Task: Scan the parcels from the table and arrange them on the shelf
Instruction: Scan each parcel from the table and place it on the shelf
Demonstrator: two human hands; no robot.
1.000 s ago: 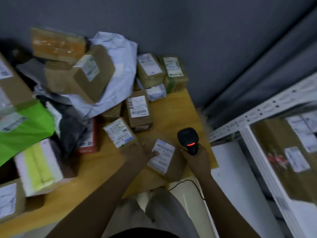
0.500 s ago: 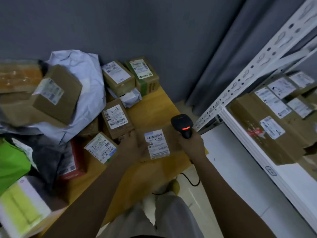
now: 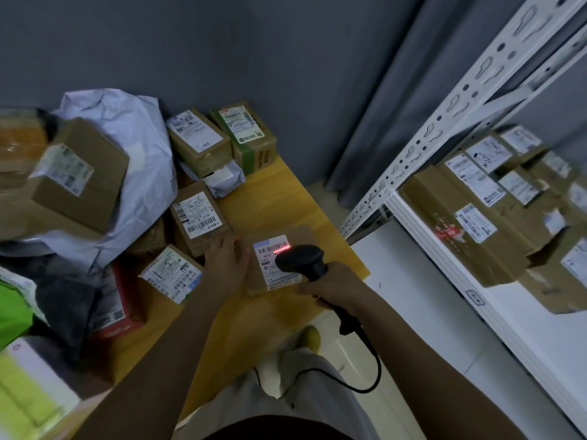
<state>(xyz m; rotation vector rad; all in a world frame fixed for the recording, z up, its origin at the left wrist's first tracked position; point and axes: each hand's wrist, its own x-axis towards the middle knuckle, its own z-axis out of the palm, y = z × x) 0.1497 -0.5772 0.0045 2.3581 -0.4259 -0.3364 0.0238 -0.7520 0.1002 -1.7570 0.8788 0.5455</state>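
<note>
A small brown parcel (image 3: pixel 295 236) with a white label lies near the right edge of the wooden table (image 3: pixel 282 192). My left hand (image 3: pixel 227 260) holds its left side. My right hand (image 3: pixel 333 285) grips a black corded barcode scanner (image 3: pixel 301 258) just over the label, and a red scan line falls across the barcode. The white metal shelf (image 3: pixel 444 258) stands to the right with several labelled brown boxes on it.
Several boxes and mailer bags crowd the table's left and back: a labelled carton (image 3: pixel 198 217), a tilted parcel (image 3: pixel 171 273), a large white bag (image 3: pixel 127 173), a red box (image 3: pixel 114 312). The scanner cable (image 3: pixel 365 369) hangs down by my legs. A grey curtain hangs behind the shelf post.
The view swung right, bringing more of the shelf into sight. My right hand brought the scanner over the parcel's label, and the red line now crosses the barcode.
</note>
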